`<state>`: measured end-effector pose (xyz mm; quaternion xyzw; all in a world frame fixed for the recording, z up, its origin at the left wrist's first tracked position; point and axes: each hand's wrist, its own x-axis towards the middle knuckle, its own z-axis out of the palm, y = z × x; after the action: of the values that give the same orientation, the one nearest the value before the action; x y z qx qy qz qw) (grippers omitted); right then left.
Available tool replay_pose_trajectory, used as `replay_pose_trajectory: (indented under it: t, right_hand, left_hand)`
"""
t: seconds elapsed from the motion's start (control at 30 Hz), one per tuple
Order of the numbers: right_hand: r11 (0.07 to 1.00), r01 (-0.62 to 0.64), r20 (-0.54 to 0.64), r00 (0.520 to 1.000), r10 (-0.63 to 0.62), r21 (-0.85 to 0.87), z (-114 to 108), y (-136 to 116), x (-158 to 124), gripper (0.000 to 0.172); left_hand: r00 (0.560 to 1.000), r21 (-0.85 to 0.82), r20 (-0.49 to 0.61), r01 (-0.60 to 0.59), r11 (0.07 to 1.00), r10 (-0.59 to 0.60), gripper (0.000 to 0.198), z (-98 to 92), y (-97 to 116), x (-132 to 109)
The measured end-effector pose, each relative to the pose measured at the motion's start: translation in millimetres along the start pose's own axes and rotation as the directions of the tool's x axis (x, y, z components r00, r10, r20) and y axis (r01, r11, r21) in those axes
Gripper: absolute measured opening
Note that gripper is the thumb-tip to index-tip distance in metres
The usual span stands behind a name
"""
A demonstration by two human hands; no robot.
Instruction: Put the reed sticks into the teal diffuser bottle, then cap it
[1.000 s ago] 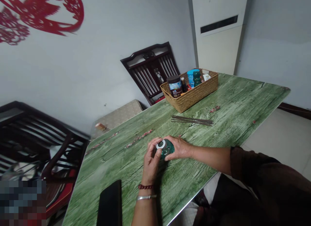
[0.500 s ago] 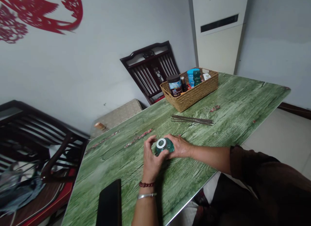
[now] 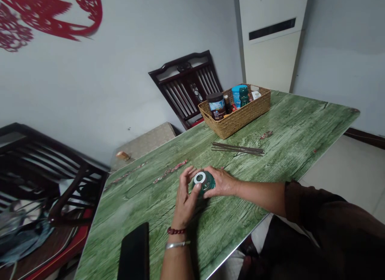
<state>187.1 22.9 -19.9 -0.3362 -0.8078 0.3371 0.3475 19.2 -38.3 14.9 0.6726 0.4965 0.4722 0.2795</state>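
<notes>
A small green glass diffuser bottle [image 3: 208,186] stands upright on the table, a silver ring collar [image 3: 199,177] round its open neck. My right hand [image 3: 221,181] wraps the bottle's right side. On the other side my left hand [image 3: 187,195] curves about the collar, its thumb against the near rim and its fingers bent behind. The far fingertips are partly hidden. Beyond my hands lie several thin dark reed sticks [image 3: 237,149] in a loose bundle.
A woven basket [image 3: 240,121] with jars and bottles sits at the table's far side. A black phone [image 3: 134,252] lies left of my left forearm. Dark wooden chairs [image 3: 189,83] border the green wood-patterned table [image 3: 144,203].
My left hand has shifted slightly; its thumb has moved up from the bottle's front to the collar rim. The right hand keeps its grasp, and the bottle stays in place.
</notes>
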Motion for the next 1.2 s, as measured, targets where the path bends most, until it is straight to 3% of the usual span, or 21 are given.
replay_pose_trajectory:
  t: [0.07, 0.17, 0.23, 0.33, 0.43, 0.63, 0.77, 0.87, 0.97, 1.07, 1.13, 1.2]
  right_hand:
    - [1.000, 0.003, 0.012, 1.000, -0.003, 0.005, -0.1, -0.7, 0.2, 0.079]
    - [1.000, 0.001, 0.018, 1.000, -0.001, 0.004, 1.7, -0.9, 0.6, 0.076]
    - [1.000, -0.011, 0.002, 1.000, 0.011, -0.007, 4.0, -0.1, 2.0, 0.073]
    - [0.998, -0.048, -0.036, 0.998, 0.046, -0.035, 6.8, 1.8, 7.4, 0.073]
    - [0.997, -0.066, -0.041, 0.997, 0.064, -0.051, 7.9, 2.8, 16.1, 0.073]
    - [0.995, -0.082, -0.044, 0.996, 0.080, -0.053, 16.7, -0.2, 30.0, 0.064]
    - [0.995, -0.079, -0.085, 0.994, 0.073, -0.067, 24.7, -0.7, 34.8, 0.062]
    - [0.995, -0.086, -0.074, 0.994, 0.082, -0.055, 26.5, 0.7, 39.3, 0.058]
    - [0.994, -0.099, -0.065, 0.993, 0.095, -0.052, 26.9, 3.1, 43.7, 0.061]
    - [0.995, -0.088, -0.031, 0.996, 0.087, -0.036, 24.2, 4.3, 46.2, 0.068]
    - [0.998, -0.062, -0.029, 0.998, 0.061, -0.011, 16.0, 3.0, 46.6, 0.080]
    - [0.998, -0.058, -0.098, 0.993, 0.061, 0.033, 0.1, -0.4, 46.1, 0.088]
  left_hand:
    - [0.999, -0.048, 0.034, -0.033, 0.998, 0.035, 0.063, -0.6, 1.7, 0.2]
    - [0.989, 0.148, -0.125, -0.064, 0.987, 0.083, 0.077, 1.6, 0.2, 2.8]
    - [0.977, 0.260, -0.197, -0.027, 0.965, 0.081, 0.072, 3.5, -2.0, 4.7]
    - [0.993, 0.192, -0.104, -0.043, 0.980, 0.064, 0.055, 3.7, -3.8, 5.9]
    - [0.998, 0.124, -0.006, -0.063, 0.990, 0.064, 0.053, 1.7, -3.5, 7.8]
    - [0.978, 0.459, -0.192, 0.022, 0.888, 0.075, 0.060, -4.4, -1.2, 25.5]
    - [0.989, 0.661, -0.128, 0.026, 0.750, 0.079, 0.042, -11.8, 0.8, 35.0]
    - [0.995, 0.719, -0.060, -0.010, 0.695, 0.076, 0.037, -17.1, 3.6, 38.1]
    - [0.999, 0.709, -0.007, -0.032, 0.705, 0.052, 0.035, -21.3, 6.1, 42.0]
    - [0.999, 0.609, -0.033, 0.002, 0.793, 0.023, 0.040, -24.7, 7.2, 43.5]
    - [0.988, 0.438, -0.152, 0.080, 0.896, -0.014, 0.051, -27.6, 7.6, 38.9]
    - [0.937, 0.141, -0.325, 0.181, 0.973, -0.127, 0.055, -32.2, 8.2, 27.8]
